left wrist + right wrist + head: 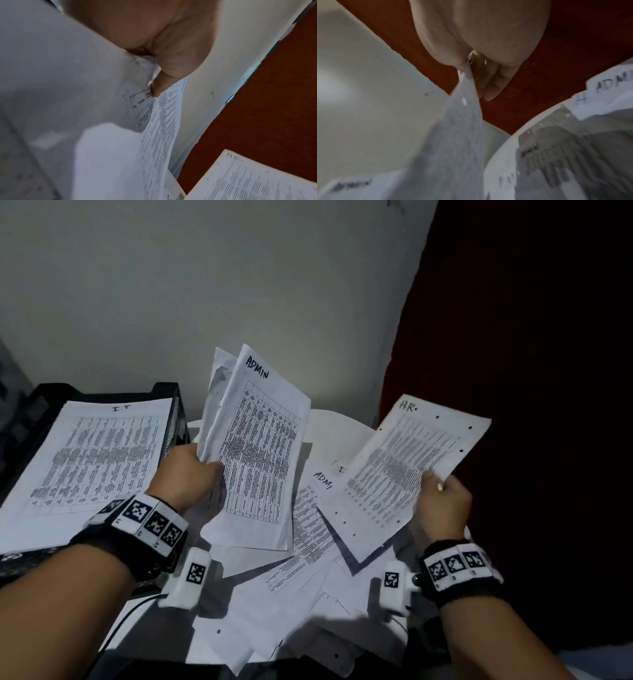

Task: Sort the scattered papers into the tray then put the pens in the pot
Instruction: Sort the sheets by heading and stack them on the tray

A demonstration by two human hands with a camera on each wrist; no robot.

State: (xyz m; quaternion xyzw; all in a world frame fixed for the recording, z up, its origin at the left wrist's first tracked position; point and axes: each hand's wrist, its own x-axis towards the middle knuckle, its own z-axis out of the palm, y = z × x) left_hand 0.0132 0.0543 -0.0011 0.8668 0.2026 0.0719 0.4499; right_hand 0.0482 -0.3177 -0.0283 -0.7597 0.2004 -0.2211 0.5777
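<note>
My left hand (191, 470) grips a small bundle of printed sheets, the front one marked ADMIN (255, 446), held upright above the table; the thumb (159, 86) pinches their edge. My right hand (442, 501) pinches the lower right edge of a punched sheet marked HR (404, 474), lifted and tilted; its fingers (489, 83) show under the paper (458, 128). A black tray (173, 405) at the left holds a sheet marked I.T (92, 460). More papers (308, 587) lie scattered on the white table. No pens or pot are in view.
A white wall (205, 285) stands right behind the table. A dark red surface (531, 371) fills the right side. The round white table edge (505, 146) shows in the right wrist view, with another ADMIN sheet (318, 508) lying on the heap.
</note>
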